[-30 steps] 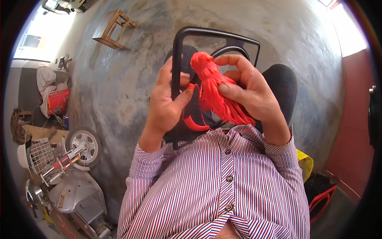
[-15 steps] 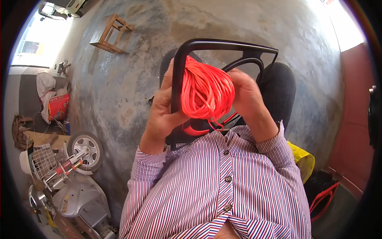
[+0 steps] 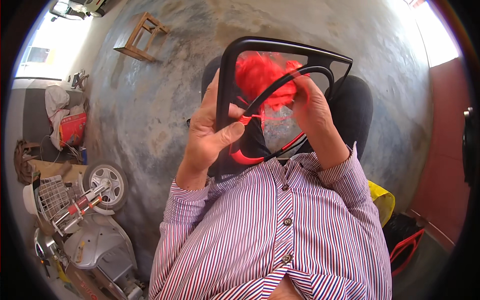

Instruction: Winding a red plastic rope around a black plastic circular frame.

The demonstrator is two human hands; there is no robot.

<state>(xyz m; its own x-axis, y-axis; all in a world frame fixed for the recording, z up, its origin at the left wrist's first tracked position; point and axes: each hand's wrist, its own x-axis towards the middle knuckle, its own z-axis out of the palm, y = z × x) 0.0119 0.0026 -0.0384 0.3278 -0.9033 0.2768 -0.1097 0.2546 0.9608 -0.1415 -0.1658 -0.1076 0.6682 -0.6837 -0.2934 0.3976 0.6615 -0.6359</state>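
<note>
A black frame (image 3: 226, 65) with rounded corners stands over my lap, with a curved black tube (image 3: 270, 92) looping inside it. Part of the tube's lower bend carries a tight red cord wrapping (image 3: 248, 158). My left hand (image 3: 205, 137) pinches the tube between thumb and fingers, beside a few red turns (image 3: 244, 120). In my right hand (image 3: 315, 102) is a bundle of red cord (image 3: 262, 75), blurred by motion, at the far side of the tube. A strand runs from the bundle to the turns at my left thumb. Some right fingers are hidden behind the cord.
A wooden stool frame (image 3: 142, 37) lies on the concrete floor at the far left. A grey scooter (image 3: 97, 240) with its wheel (image 3: 106, 186) is at the left, near a red box (image 3: 73, 129). A yellow bag (image 3: 382, 202) and a red-edged item (image 3: 407, 250) sit at my right.
The cord bundle has moved away from me and behind the curved tube with my right hand. The frame has shifted slightly farther off; my left thumb now shows on the tube.
</note>
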